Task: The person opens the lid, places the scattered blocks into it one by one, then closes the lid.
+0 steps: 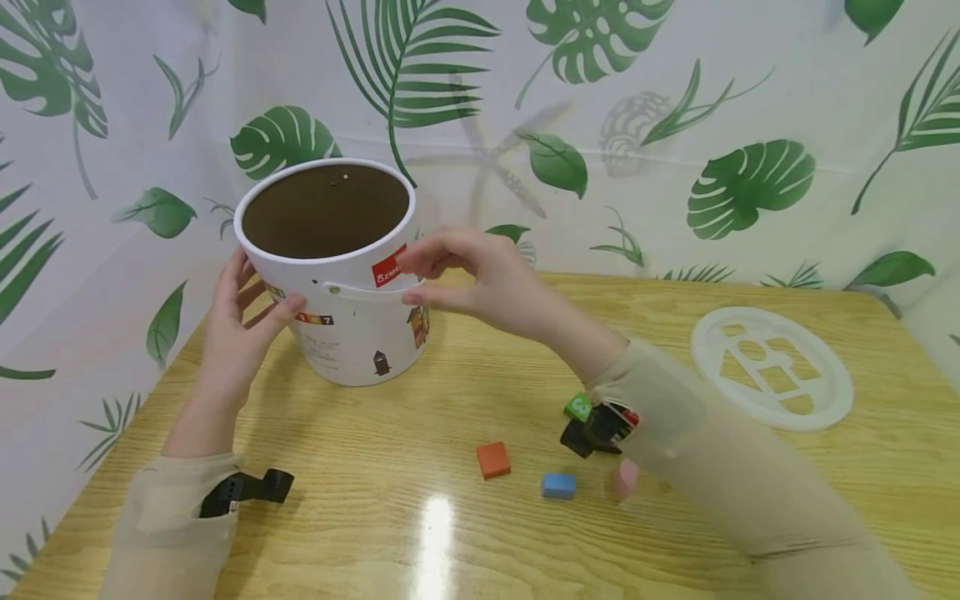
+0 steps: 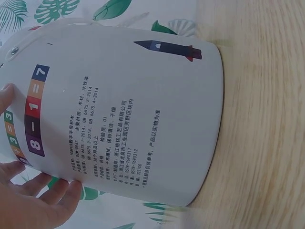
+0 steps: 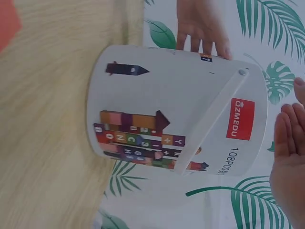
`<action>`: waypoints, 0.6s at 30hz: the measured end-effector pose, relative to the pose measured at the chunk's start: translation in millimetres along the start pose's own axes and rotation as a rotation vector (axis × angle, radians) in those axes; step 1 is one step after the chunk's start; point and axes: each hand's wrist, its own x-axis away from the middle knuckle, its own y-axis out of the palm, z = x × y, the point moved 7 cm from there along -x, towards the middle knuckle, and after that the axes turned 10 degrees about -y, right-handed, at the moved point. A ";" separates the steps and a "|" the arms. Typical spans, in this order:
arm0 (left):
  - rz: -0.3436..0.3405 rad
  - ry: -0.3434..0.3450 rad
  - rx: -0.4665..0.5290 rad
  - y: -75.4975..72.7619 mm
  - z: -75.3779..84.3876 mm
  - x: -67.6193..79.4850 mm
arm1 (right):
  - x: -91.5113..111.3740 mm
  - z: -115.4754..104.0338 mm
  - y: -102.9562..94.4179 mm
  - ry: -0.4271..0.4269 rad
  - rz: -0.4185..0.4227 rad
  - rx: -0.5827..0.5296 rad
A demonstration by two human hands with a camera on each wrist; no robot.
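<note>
A white bucket (image 1: 352, 333) with printed block pictures stands upright on the table; its dark inside (image 1: 322, 212) shows no contents from here. My left hand (image 1: 240, 329) holds its left side, thumb on the front and fingers round the far side. Those fingers (image 2: 69, 195) also touch the wall in the left wrist view. Close to the red label (image 3: 240, 119) is my right hand (image 1: 487, 279), thumb and fingers apart. In the right wrist view that hand (image 3: 290, 152) is off the rim. The white strap handle (image 3: 212, 119) hangs across the bucket's side.
On the table (image 1: 360, 525) lie a red block (image 1: 493, 460), a blue block (image 1: 558, 486), a pink block (image 1: 626, 477) and a green block (image 1: 578, 407), near the right forearm. A white round plate with cut-out shapes (image 1: 836, 392) lies at right. A leaf-patterned cloth (image 1: 480, 108) hangs behind.
</note>
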 end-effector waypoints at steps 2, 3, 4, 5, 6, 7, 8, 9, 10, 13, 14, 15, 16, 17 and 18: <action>-0.003 0.005 0.006 -0.1 -0.3 0.1 | 12.9 1.5 5.8 0.013 -0.112 0.005; -0.003 0.005 0.006 -0.2 -0.5 0.0 | 19.4 2.6 9.5 0.010 -0.172 -0.006; -0.004 0.006 0.009 -0.2 -0.6 0.1 | 26.2 3.9 13.2 0.009 -0.233 -0.013; -0.005 0.007 0.011 -0.3 -0.7 0.0 | 33.2 5.7 16.8 0.012 -0.290 -0.026; -0.004 0.007 0.012 -0.3 -0.7 -0.1 | 40.0 7.5 20.2 0.017 -0.339 -0.045; -0.005 0.008 0.016 -0.5 -0.7 -0.1 | 46.2 9.4 23.3 0.023 -0.375 -0.068; -0.005 0.007 0.018 -0.6 -0.7 -0.2 | 52.2 11.8 25.7 0.035 -0.399 -0.090; -0.005 0.007 0.017 -0.7 -0.8 -0.2 | 57.8 14.0 27.8 0.044 -0.415 -0.105; -0.006 0.004 0.018 -0.8 -0.9 -0.3 | 63.5 16.8 29.7 0.061 -0.431 -0.120; -0.006 -0.002 0.017 -0.9 -1.3 -0.6 | 80.5 25.2 37.1 0.122 -0.481 -0.179; -0.007 -0.005 0.014 -0.8 -1.6 -0.8 | 86.6 28.1 39.6 0.147 -0.501 -0.194; -0.006 -0.007 0.012 -0.8 -1.7 -1.0 | 93.0 31.2 42.3 0.174 -0.523 -0.204; -0.006 -0.008 0.013 -0.9 -1.8 -1.1 | 99.4 33.7 45.0 0.194 -0.546 -0.216; -0.005 -0.008 0.011 -0.9 -1.9 -1.2 | 105.4 36.0 47.8 0.212 -0.568 -0.224; -0.004 -0.008 0.010 -1.0 -1.9 -1.3 | 110.6 37.1 50.3 0.225 -0.584 -0.233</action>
